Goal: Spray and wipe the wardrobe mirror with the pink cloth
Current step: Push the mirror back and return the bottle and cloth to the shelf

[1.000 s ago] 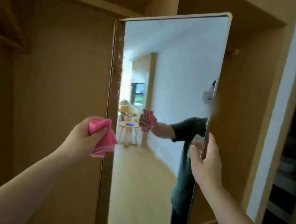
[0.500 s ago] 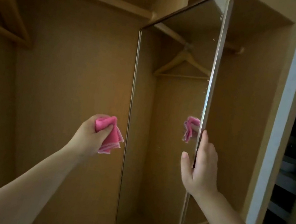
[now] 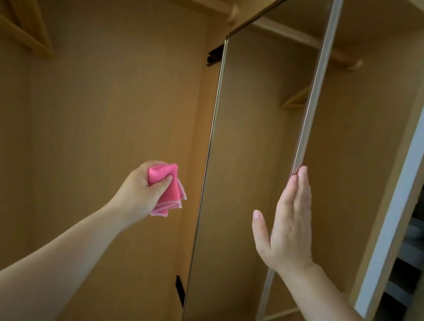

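Head view: left hand (image 3: 141,193) grips pink cloth (image 3: 166,189); right hand (image 3: 288,222), fingers straight, presses mirror (image 3: 248,166) edge

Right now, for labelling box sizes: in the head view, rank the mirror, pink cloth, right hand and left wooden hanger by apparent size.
1. mirror
2-3. right hand and wooden hanger look alike; the hanger is cropped by the frame edge and the hand is nearer, so they are left unranked
4. pink cloth
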### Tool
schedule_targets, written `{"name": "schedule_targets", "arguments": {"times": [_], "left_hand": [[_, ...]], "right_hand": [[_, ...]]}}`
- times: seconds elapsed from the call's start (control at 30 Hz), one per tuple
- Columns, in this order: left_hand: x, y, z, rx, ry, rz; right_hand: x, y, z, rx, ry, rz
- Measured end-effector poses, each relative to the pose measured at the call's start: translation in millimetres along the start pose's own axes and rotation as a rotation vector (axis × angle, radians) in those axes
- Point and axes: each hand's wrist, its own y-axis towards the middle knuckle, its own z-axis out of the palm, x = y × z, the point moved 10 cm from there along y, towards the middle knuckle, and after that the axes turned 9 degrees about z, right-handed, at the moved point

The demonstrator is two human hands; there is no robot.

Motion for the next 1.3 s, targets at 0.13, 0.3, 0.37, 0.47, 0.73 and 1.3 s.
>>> {"name": "schedule_targets", "arguments": {"times": [0.13,0.3,0.37,0.47,0.73,1.3], "left_hand": [[11.0,1.5,-3.2,-0.010,0.010,-0.030],[26.4,5.1,-10.2,-0.046,0.021,-0.049],[32.1,8.1,-13.5,-0.059,0.030,-0.060],[43.4,13.2,-18.0,-0.078,0.048,-0.092],[62.1,23.4,-24.6,-0.101,0.090,-0.134],[70.5,28.8,-15.5,-0.113,0.064,-0.162]], "right_hand": [[-1.2,3.6,11.4,0.013,-0.018,0.015],[-0.4,10.7,34.5,0.029,-0.008,0.015],[0.5,14.6,45.9,0.042,-0.015,0.006],[0.7,21.1,65.2,0.069,-0.032,0.009],[-1.2,33.9,111.9,0.184,-0.136,0.005],[-2.1,46.0,156.2,0.437,-0.288,0.042]]}}
